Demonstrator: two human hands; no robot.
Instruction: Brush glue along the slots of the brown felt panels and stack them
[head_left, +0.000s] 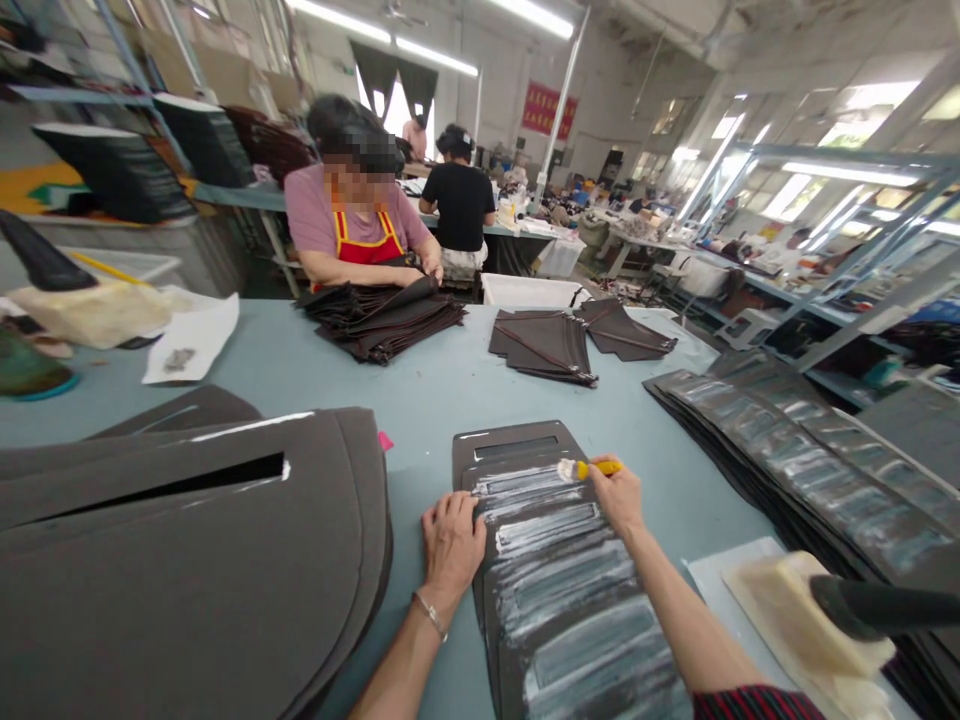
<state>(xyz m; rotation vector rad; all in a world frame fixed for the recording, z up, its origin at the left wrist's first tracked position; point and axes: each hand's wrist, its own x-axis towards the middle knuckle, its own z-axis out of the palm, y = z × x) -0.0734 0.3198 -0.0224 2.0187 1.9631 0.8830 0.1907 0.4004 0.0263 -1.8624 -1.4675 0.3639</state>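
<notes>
My right hand (618,494) is closed round the yellow handle of a brush (582,469). The brush's pale bristles touch the upper part of a dark grey panel (517,515). White, wet-looking streaks run across this panel in several bands, and a slot is cut near its far end. My left hand (453,540) lies flat with fingers spread on the panel's left edge, a bracelet on its wrist. More panels show beneath the streaked one.
Large dark panels (300,570) lie at the left, and streaked panels (795,450) at the right. A cream block-like container (817,620) stands front right. Across the table (427,390), a person in a red apron handles dark pieces (382,320); more pieces (541,345) lie beside them.
</notes>
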